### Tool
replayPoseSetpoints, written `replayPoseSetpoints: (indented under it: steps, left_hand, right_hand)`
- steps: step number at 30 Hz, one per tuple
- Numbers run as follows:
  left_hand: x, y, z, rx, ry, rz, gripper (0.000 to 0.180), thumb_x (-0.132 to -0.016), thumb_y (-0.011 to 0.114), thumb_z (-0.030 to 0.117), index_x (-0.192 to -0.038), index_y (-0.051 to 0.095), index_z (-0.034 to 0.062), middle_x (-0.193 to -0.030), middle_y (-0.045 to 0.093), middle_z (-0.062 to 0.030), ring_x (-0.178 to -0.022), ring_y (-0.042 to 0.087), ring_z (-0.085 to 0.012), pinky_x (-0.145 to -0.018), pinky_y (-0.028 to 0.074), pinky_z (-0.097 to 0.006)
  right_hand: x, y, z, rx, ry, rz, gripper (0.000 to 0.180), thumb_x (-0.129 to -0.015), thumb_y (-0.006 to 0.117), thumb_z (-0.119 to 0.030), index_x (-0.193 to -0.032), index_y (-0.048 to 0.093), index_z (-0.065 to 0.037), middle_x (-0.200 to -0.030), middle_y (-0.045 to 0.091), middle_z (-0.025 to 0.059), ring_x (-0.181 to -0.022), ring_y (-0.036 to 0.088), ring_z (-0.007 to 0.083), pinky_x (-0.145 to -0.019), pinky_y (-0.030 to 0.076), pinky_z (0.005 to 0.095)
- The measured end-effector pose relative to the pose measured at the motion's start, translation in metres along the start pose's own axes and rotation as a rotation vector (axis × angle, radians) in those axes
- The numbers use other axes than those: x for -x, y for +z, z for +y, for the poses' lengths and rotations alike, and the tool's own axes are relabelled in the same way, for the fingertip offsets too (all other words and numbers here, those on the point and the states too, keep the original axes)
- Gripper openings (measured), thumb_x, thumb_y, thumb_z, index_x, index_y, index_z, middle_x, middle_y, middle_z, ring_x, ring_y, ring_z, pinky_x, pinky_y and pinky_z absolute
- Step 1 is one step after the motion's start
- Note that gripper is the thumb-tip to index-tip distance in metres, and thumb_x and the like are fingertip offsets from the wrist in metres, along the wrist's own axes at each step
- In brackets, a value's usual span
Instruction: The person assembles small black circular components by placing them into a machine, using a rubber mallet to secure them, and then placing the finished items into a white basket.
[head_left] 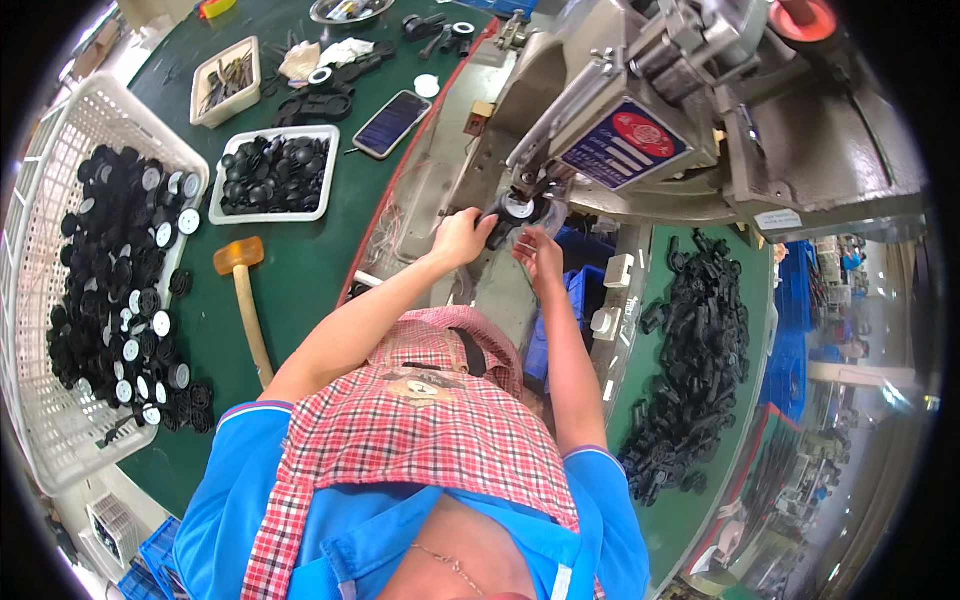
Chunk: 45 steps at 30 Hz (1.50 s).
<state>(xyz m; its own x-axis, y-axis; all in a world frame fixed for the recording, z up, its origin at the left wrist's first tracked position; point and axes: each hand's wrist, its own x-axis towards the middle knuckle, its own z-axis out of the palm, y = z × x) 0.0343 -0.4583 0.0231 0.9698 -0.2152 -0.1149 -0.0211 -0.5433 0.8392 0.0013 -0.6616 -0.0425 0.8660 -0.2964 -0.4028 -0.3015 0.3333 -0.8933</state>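
My left hand and my right hand meet at the base of a grey press machine. Together they hold a round black part with a white centre under the machine's head. My left fingers grip its left side. My right fingers pinch its right edge from below. Both forearms reach up from my blue shirt and red checked apron.
A white basket of black round parts stands at the left. A white tray of black pieces, a phone and a rubber mallet lie on the green table. A heap of black parts lies at the right.
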Motion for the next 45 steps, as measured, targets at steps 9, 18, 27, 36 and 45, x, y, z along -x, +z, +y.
replayPoseSetpoints:
  steps: [9, 18, 27, 36, 45]
  left_hand:
    - [0.050, -0.071, 0.011, 0.202, 0.101, 0.037, 0.037, -0.095, 0.058, 0.032, -0.111, 0.063, 0.0000, -0.094, 0.066, -0.0234, -0.092, 0.065, -0.0359, -0.080, 0.050, -0.043]
    - [0.195, -0.184, -0.126, -0.536, -0.489, 0.153, 0.043, -0.098, 0.048, 0.043, -0.128, 0.048, 0.0117, -0.084, 0.068, -0.0224, -0.078, 0.067, -0.0426, -0.069, 0.052, -0.054]
    - [0.069, -0.261, -0.127, -0.594, -0.113, 0.724, 0.029, -0.091, 0.063, 0.030, -0.108, 0.061, 0.0063, -0.094, 0.064, -0.0139, -0.088, 0.063, -0.0342, -0.076, 0.052, -0.045]
    - [0.007, -0.262, -0.158, -0.897, 0.023, 0.898, 0.012, -0.086, 0.066, 0.022, -0.089, 0.071, 0.0116, -0.082, 0.062, -0.0065, -0.081, 0.062, -0.0276, -0.069, 0.051, -0.040]
    - [0.038, -0.256, -0.155, -0.353, -0.089, 0.976, 0.019, -0.091, 0.063, 0.017, -0.103, 0.070, 0.0058, -0.080, 0.071, -0.0093, -0.069, 0.067, -0.0212, -0.064, 0.052, -0.032]
  right_hand:
    - [-0.078, -0.018, 0.029, 1.283, -0.656, 0.206, 0.028, -0.092, 0.053, -0.023, -0.094, 0.067, 0.001, -0.098, 0.065, 0.0220, -0.093, 0.060, 0.0417, -0.083, 0.048, 0.0480]
    - [-0.126, -0.004, 0.014, 1.689, -0.501, 0.076, 0.030, -0.080, 0.063, -0.018, -0.105, 0.066, -0.003, -0.109, 0.063, 0.0259, -0.097, 0.062, 0.0444, -0.081, 0.051, 0.0502]
    - [-0.127, -0.006, 0.001, 1.657, -0.488, 0.061, 0.021, -0.075, 0.073, -0.020, -0.088, 0.070, -0.004, -0.092, 0.070, 0.0210, -0.091, 0.066, 0.0398, -0.078, 0.052, 0.0466]
    - [-0.103, -0.008, -0.044, 0.649, -0.141, -0.216, 0.022, -0.088, 0.072, -0.028, -0.094, 0.065, -0.008, -0.080, 0.064, 0.0030, -0.069, 0.059, 0.0120, -0.061, 0.045, 0.0260]
    - [-0.045, 0.014, -0.099, 0.325, 0.191, -0.545, 0.017, -0.090, 0.070, -0.019, -0.101, 0.064, -0.007, -0.079, 0.062, 0.0003, -0.063, 0.058, 0.0081, -0.057, 0.046, 0.0225]
